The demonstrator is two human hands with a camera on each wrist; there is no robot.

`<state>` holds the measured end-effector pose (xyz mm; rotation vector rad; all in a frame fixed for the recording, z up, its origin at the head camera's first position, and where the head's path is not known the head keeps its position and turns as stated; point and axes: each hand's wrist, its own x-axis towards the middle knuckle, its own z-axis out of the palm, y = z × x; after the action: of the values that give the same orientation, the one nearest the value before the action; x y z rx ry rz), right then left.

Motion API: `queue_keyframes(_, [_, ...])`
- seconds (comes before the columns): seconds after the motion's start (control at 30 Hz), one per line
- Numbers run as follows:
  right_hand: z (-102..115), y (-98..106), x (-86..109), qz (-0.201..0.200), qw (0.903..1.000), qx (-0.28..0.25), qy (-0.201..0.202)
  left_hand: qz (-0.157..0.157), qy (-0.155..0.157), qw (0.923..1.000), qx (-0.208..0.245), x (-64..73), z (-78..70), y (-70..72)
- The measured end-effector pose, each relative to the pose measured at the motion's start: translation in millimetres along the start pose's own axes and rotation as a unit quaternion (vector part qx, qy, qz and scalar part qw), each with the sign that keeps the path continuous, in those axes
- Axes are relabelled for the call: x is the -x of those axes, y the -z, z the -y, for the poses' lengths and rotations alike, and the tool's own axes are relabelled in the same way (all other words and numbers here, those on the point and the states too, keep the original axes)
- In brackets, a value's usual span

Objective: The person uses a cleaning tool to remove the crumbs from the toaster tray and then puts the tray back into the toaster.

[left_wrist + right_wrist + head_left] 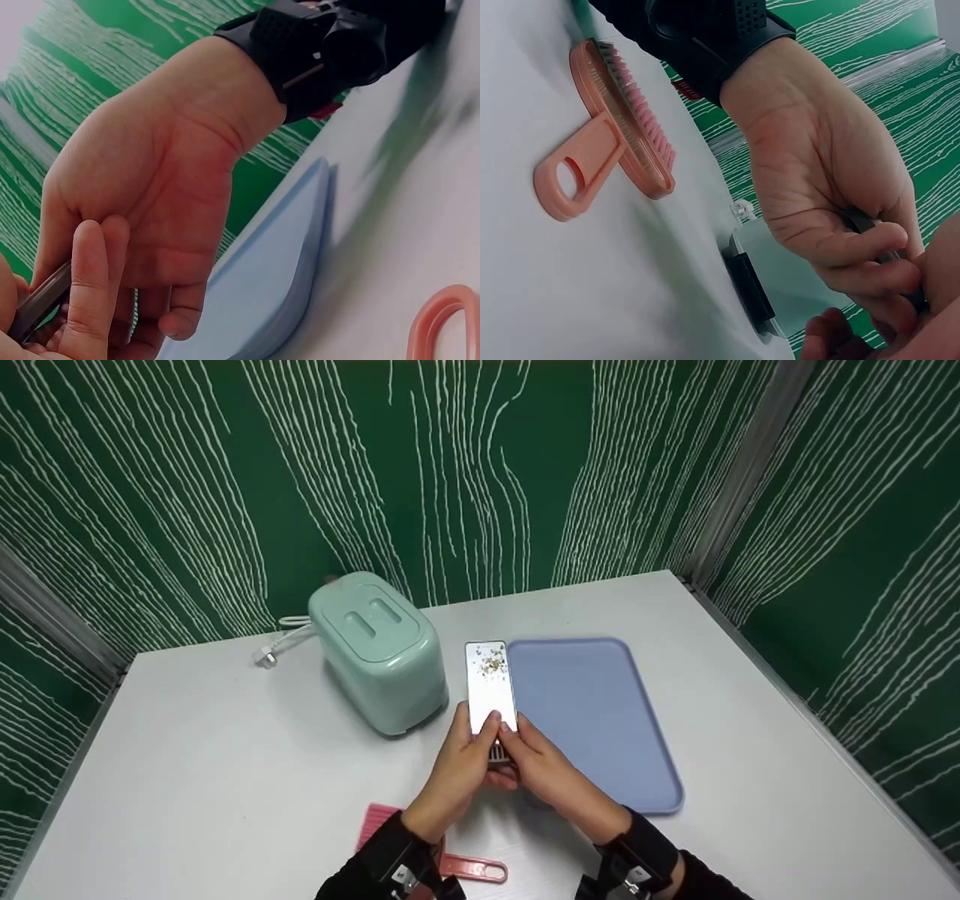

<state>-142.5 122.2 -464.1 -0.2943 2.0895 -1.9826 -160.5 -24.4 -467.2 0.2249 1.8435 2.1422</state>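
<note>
A smartphone (pixel 491 686) with a bright white screen and a patch of small coloured specks is held upright between both hands. My left hand (pixel 459 761) grips its lower left side, and my right hand (pixel 546 769) grips the lower right. Both thumbs lie over the bottom of the screen, their tips close together. In the left wrist view, the phone's dark edge (pixel 41 304) shows between the fingers, with the right hand (pixel 150 172) across from the camera. The right wrist view shows the left hand (pixel 810 157) with fingers curled round the phone; the screen is hidden there.
A mint-green toaster (pixel 375 660) stands left of the phone, its cord and plug (pixel 266 656) behind it. A blue tray (pixel 592 727) lies to the right, partly under the right forearm. Near the front, a pink brush (pixel 622 120) lies partly behind the left forearm.
</note>
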Motion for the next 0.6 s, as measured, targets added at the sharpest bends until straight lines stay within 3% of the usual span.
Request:
queue_keyframes(0.23, [6, 8, 2.8, 0.031, 0.9987, 0.04, -0.004, 0.013, 0.004, 0.9998, 0.012, -2.4, -4.8, 4.5])
queue_keyframes(0.37, [10, 16, 4.0, 0.011, 0.9969, 0.076, -0.015, 0.027, 0.004, 0.9995, 0.016, -1.6, -11.8, 9.7])
queue_keyframes(0.6, [8, 20, 1.4, -0.015, 0.9956, 0.085, -0.038, 0.046, 0.009, 0.9989, -0.006, 1.7, -22.5, 17.1])
